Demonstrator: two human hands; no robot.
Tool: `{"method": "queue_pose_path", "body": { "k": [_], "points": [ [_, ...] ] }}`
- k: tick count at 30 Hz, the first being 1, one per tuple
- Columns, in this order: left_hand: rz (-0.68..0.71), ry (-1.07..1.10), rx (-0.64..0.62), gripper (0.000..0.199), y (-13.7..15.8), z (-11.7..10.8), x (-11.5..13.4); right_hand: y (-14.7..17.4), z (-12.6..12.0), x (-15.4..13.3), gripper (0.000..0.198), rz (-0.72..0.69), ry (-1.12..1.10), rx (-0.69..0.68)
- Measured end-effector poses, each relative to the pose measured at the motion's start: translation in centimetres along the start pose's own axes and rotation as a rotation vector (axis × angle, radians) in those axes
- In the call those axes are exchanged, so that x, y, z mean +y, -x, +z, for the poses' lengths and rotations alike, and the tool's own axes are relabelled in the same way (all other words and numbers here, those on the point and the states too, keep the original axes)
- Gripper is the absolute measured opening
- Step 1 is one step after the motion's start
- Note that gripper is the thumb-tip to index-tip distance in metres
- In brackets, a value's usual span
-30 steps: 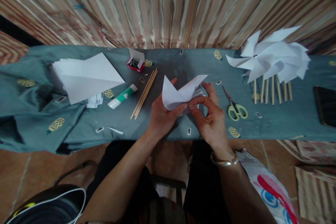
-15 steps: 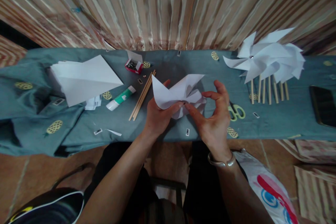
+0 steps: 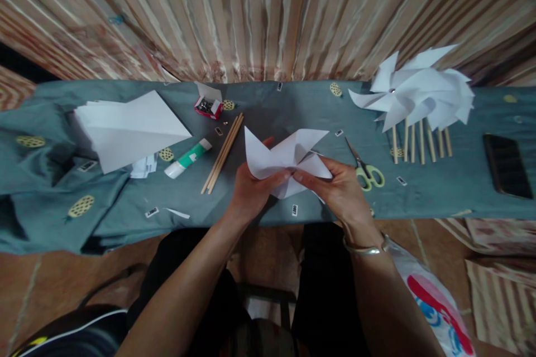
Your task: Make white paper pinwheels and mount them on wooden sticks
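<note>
A white paper pinwheel (image 3: 288, 152) is held between both hands above the middle of the table, its blades folded toward the centre. My left hand (image 3: 250, 187) grips its left side, thumb pressed near the centre and fingers mostly hidden behind the paper. From the right, my right hand (image 3: 341, 187) pinches it, thumb tip at the centre beside the left thumb and fingers behind a blade. Left of my hands lie several thin wooden sticks (image 3: 223, 153). Scissors (image 3: 365, 170) with pale green handles rest just beyond my right hand.
A green-covered table (image 3: 268, 106) carries stacked white paper (image 3: 129, 131), a glue stick (image 3: 188, 158) and a red box of metal pins (image 3: 208, 106) on the left. Finished pinwheels (image 3: 419, 89) on sticks lie at right, near a phone (image 3: 507, 165). A striped curtain (image 3: 259, 17) hangs behind.
My right hand's raised fingers have come down and now close on the pinwheel's right side. The right-hand blades look more spread out, and the scissors are more exposed. The view has shifted slightly.
</note>
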State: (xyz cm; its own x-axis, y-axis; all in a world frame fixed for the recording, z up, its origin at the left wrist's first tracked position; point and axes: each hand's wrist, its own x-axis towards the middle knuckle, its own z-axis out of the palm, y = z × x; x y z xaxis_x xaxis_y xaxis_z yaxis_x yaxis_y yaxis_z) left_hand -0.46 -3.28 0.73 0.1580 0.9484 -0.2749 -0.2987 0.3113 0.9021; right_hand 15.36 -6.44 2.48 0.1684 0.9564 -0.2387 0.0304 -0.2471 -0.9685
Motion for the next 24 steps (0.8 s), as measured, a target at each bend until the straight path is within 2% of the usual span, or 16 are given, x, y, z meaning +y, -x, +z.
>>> {"method": "queue_pose_path", "body": {
  "k": [5,9,24],
  "points": [
    [0.06,-0.063,0.012,0.048,0.0,0.0,-0.1,-0.1,0.6,0.3,0.022,-0.012,-0.012,0.048],
    [0.05,-0.088,0.034,0.029,0.2,-0.1,-0.2,-0.1,0.9,0.2,0.02,-0.013,-0.012,0.083],
    [0.05,-0.06,0.041,0.026,0.2,-0.2,-0.3,0.0,1.2,0.1,0.019,-0.045,0.011,0.103]
  ]
}}
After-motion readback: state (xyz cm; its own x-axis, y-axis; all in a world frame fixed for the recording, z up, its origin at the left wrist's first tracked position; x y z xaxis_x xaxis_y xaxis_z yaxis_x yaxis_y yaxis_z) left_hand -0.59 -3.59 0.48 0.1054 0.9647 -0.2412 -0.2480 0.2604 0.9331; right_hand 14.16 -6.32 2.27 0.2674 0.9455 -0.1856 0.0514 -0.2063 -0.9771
